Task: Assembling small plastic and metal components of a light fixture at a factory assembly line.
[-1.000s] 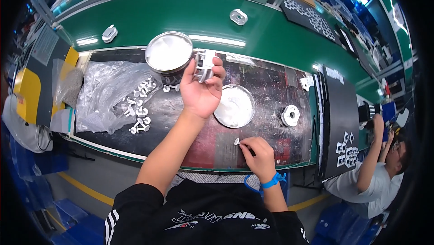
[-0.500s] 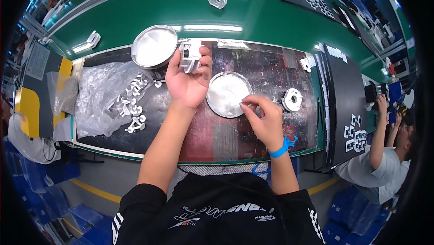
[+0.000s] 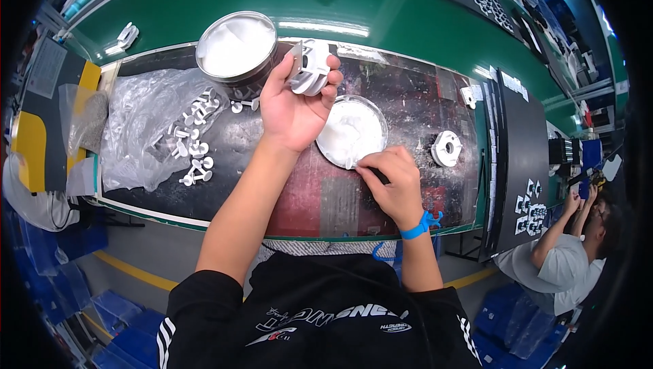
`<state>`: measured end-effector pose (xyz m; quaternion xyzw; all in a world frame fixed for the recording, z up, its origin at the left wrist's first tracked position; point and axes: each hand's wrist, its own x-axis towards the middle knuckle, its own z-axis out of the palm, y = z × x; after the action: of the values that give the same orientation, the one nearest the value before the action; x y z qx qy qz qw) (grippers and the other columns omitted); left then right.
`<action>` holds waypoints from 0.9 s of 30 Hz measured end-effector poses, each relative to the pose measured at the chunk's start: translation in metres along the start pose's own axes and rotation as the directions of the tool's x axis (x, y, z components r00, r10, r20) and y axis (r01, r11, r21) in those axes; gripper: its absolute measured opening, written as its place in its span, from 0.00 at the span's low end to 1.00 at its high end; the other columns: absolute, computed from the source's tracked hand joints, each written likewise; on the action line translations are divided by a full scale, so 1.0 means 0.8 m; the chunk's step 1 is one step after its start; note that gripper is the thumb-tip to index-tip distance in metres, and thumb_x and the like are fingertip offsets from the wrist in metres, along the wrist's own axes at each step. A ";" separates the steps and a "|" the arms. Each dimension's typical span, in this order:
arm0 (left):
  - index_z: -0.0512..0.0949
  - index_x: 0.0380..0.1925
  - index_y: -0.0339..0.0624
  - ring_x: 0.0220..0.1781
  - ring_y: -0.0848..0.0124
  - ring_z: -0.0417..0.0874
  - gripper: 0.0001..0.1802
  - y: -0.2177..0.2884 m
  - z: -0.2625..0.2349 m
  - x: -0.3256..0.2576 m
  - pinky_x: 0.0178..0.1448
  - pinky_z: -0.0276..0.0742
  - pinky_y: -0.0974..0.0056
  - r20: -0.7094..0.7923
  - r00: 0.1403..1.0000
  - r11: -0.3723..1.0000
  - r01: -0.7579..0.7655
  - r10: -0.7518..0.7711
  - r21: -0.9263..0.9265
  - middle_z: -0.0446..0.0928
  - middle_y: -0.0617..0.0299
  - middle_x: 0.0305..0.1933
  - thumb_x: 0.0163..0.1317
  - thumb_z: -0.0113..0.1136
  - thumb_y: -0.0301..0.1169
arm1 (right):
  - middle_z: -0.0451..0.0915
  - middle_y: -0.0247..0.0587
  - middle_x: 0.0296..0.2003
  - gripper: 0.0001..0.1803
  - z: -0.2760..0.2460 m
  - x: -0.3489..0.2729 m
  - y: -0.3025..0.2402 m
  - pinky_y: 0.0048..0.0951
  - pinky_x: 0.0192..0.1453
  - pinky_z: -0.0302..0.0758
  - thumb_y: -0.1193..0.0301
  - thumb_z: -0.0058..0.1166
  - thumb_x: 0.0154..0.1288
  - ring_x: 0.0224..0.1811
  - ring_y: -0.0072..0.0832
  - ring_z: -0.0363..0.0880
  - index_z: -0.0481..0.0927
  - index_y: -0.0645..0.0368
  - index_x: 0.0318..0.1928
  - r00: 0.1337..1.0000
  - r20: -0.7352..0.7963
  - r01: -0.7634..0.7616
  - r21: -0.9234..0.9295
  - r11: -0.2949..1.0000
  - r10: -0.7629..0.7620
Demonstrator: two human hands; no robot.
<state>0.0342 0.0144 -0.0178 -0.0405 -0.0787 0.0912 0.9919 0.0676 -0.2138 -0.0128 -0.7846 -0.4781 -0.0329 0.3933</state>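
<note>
My left hand (image 3: pixel 294 104) is raised over the dark work mat (image 3: pixel 381 199) and grips a white plastic housing part (image 3: pixel 309 68) between thumb and fingertips. My right hand (image 3: pixel 392 182), with a blue band at the wrist, pinches a small dark tool at the near rim of a shallow round tin lid (image 3: pixel 352 131) filled with white paste. An open round tin (image 3: pixel 237 44) of the same white paste stands just left of my left hand.
Several small white pins lie on a crumpled clear bag (image 3: pixel 163 131) at the left. A white round part (image 3: pixel 447 148) sits on the mat at the right. Beyond is a green conveyor (image 3: pixel 381 2) with white parts. A person (image 3: pixel 571 253) works at the far right.
My right hand moved from the mat's near edge up to the paste lid. My left hand stayed raised with the white part. The view shifted slightly.
</note>
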 end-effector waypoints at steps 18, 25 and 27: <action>0.71 0.56 0.36 0.49 0.54 0.79 0.23 0.002 -0.005 0.001 0.48 0.84 0.60 0.022 1.000 1.000 0.011 -0.011 0.005 0.75 0.43 0.53 0.70 0.52 0.43 | 0.84 0.35 0.30 0.07 0.004 0.005 0.000 0.34 0.41 0.72 0.80 0.65 0.51 0.34 0.36 0.76 0.84 0.58 0.33 0.999 0.024 0.039 -0.069 0.997 -0.038; 0.72 0.56 0.36 0.49 0.53 0.80 0.23 0.003 -0.001 0.001 0.48 0.84 0.59 0.013 1.000 1.000 0.001 -0.001 0.017 0.76 0.43 0.52 0.71 0.51 0.43 | 0.84 0.35 0.31 0.07 0.003 0.006 0.000 0.34 0.41 0.72 0.80 0.65 0.51 0.34 0.37 0.76 0.85 0.58 0.33 0.999 0.022 0.044 -0.090 0.995 -0.042; 0.71 0.56 0.36 0.48 0.53 0.80 0.24 0.002 0.000 0.002 0.47 0.84 0.59 0.010 1.000 1.000 0.004 -0.005 0.025 0.76 0.42 0.52 0.71 0.51 0.43 | 0.84 0.36 0.31 0.10 0.000 0.006 0.003 0.33 0.41 0.72 0.81 0.65 0.52 0.34 0.35 0.77 0.85 0.58 0.37 0.996 0.054 0.079 -0.106 0.991 -0.073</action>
<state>0.0352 0.0165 -0.0174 -0.0273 -0.0827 0.0903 0.9921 0.0720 -0.2104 -0.0119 -0.7865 -0.5149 -0.0541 0.3366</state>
